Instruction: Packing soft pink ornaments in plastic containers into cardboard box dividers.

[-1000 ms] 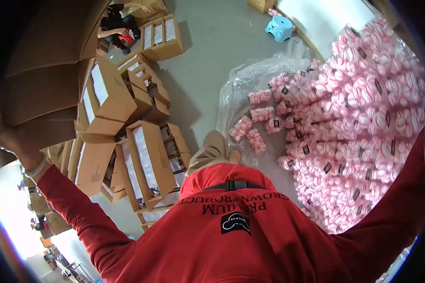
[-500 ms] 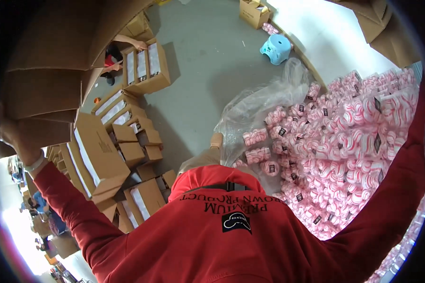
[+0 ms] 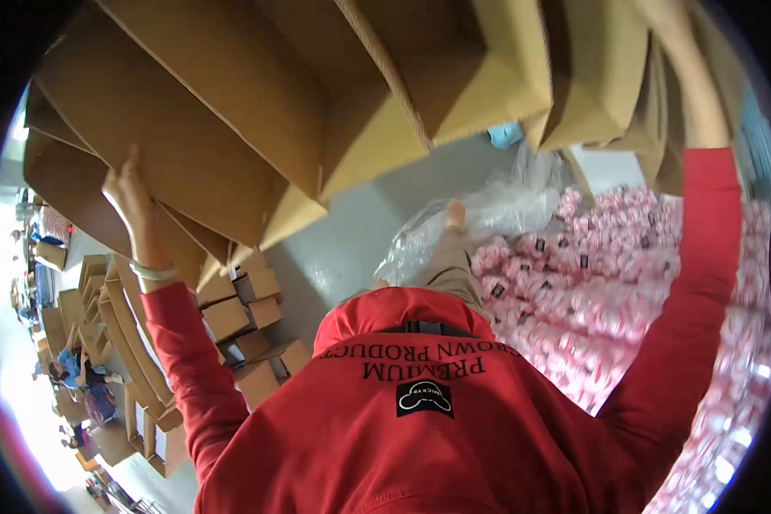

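A large brown cardboard box [image 3: 377,163], with tall upright panels and flaps, spans the upper part of the view above the floor. At its left end my left hand [image 3: 130,199] is closed on a flap, thumb and fingers against the board. My right hand [image 3: 670,24] reaches up to the box's right end. Its fingers are smeared and run into the dark upper rim, so their grip is unclear.
Clear packs of pink-and-white striped balls [image 3: 600,274] are heaped on the right. Crumpled plastic sheeting [image 3: 497,210] lies ahead, with a blue stool [image 3: 505,134] partly behind the box. Several open cartons [image 3: 227,319] stand on the left. A person in blue [image 3: 73,367] is farther off.
The cardboard has swung from the upper left across the top of the view. My left hand has moved right, and my right arm has come up to the box's right end.
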Demonstrator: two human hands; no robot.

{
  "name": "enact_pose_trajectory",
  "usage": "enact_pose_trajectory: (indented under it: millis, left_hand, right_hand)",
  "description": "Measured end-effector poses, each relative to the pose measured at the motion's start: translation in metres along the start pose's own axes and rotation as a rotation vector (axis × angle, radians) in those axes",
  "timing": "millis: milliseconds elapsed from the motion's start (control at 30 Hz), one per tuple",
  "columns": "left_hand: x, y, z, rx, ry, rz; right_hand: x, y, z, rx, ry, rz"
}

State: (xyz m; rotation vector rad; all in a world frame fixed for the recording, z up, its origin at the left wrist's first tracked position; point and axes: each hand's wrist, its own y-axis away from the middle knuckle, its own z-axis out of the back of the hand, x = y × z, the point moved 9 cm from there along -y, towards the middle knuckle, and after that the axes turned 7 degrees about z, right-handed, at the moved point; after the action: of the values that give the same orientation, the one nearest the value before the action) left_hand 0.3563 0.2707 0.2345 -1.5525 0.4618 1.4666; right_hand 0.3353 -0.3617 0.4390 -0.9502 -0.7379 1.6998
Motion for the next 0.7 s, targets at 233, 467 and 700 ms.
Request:
enact_pose_trajectory:
  millis: [233,467,700]
  left_hand:
    - [0.105,0.107,0.073,-0.141,-0.429,0.254]
    - [0.106,0.200,0.132,-0.218,-0.745,0.468]
    - [0.089,0.253,0.159,-0.242,-1.084,0.535]
  right_hand:
    - [0.078,0.105,-0.206,0.466,-0.425,-0.146]
    - [0.190,0.200,-0.310,0.630,-0.718,0.014]
    - [0.263,0.253,-0.358,0.775,-0.848,0.099]
